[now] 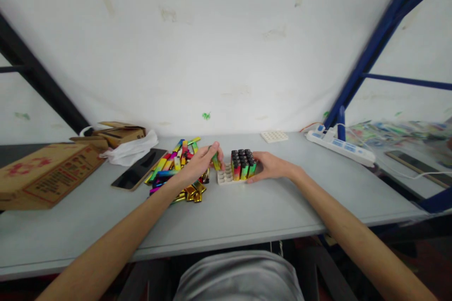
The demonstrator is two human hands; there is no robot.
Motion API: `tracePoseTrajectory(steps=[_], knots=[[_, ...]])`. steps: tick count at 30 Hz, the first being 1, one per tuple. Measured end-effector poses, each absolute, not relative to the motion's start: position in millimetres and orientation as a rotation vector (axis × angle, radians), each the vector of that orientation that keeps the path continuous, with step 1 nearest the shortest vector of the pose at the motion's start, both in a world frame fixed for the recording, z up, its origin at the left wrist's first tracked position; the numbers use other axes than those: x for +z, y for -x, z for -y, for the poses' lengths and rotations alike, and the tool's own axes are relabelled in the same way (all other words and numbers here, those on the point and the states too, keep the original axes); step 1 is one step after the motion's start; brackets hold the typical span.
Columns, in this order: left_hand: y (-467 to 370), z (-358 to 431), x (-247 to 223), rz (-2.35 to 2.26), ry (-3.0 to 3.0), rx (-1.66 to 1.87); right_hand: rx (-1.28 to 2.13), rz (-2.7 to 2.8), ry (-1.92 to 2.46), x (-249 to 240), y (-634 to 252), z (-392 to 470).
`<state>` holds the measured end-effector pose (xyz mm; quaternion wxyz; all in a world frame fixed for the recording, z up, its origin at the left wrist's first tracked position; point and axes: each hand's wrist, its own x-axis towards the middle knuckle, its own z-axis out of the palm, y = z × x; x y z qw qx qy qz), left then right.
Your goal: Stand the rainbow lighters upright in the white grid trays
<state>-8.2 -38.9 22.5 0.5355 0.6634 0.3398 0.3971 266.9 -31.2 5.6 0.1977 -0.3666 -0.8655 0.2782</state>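
My left hand [208,159] pinches a green-and-yellow lighter [215,162] just above the left end of a white tray [226,180]. Round holes show in that end of the tray. Several lighters with black tops [243,165] stand upright in rows in its right part, red and green on the near side. Around the tray's right end curls my right hand [264,165], thumb at the front and fingers behind, steadying it. A loose heap of shiny coloured lighters [176,164] lies left of the tray, partly behind my left forearm.
A dark phone [139,169], a white plastic bag [132,149] and cardboard boxes [49,171] are on the left. Near the wall lies another white holed tray [274,136]. A power strip [341,146] sits at the right by the blue frame [369,42].
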Motion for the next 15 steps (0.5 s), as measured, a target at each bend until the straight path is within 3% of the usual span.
tracePoseTrajectory(steps=[8, 15], knots=[[-2.8, 45.4, 27.6, -0.817, -1.210, 0.997, 0.760, 2.423, 1.020, 5.4, -268.3, 32.1], [0.7, 48.1, 28.7, -0.880, -1.417, 1.085, 0.757, 2.425, 1.036, 3.8, -268.8, 31.4]])
